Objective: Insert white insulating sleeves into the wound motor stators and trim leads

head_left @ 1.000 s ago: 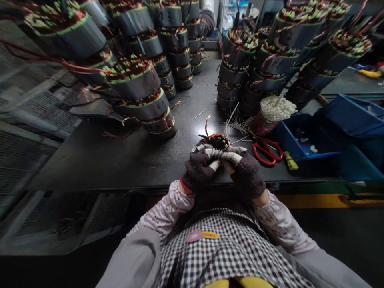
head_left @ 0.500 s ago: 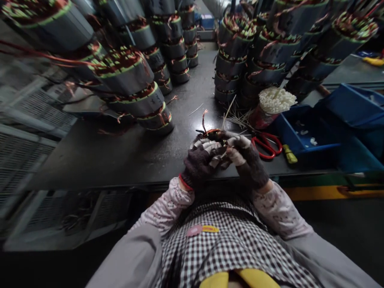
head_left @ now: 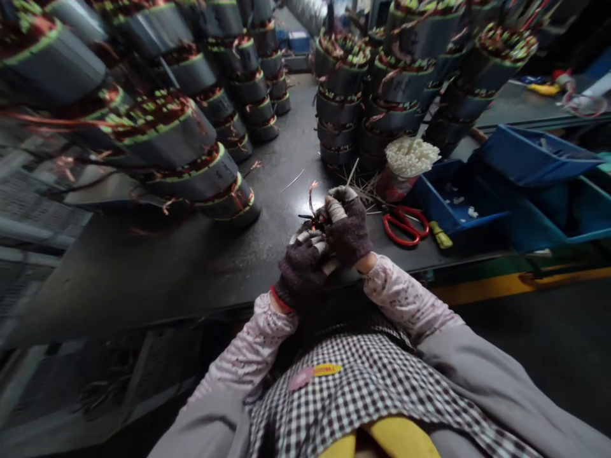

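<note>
Both my hands wear dark knit gloves with whitish wrapped fingertips and meet close to the table's front edge. My left hand (head_left: 301, 262) is curled around a small dark piece with copper wires (head_left: 312, 219), mostly hidden by my fingers. From it a thin dark lead with a frayed copper end (head_left: 312, 191) sticks up. My right hand (head_left: 350, 228) lies against the left, fingers bent and closed over the same wired piece. What exactly its fingertips pinch is hidden. Red-handled scissors (head_left: 414, 237) lie to the right of my right hand.
Stacked motor stators (head_left: 179, 130) stand at the left, more stators (head_left: 338, 105) at the back right. A cup (head_left: 395, 187) holds white thin tubes (head_left: 413, 156), with loose strands (head_left: 365, 184) beside it. Right are blue bins (head_left: 482, 222) and a yellow-green bundle (head_left: 440, 235).
My right hand has turned and moved in over the wired piece, closer against my left hand. The camera view has shifted, so the surroundings sit further left.
</note>
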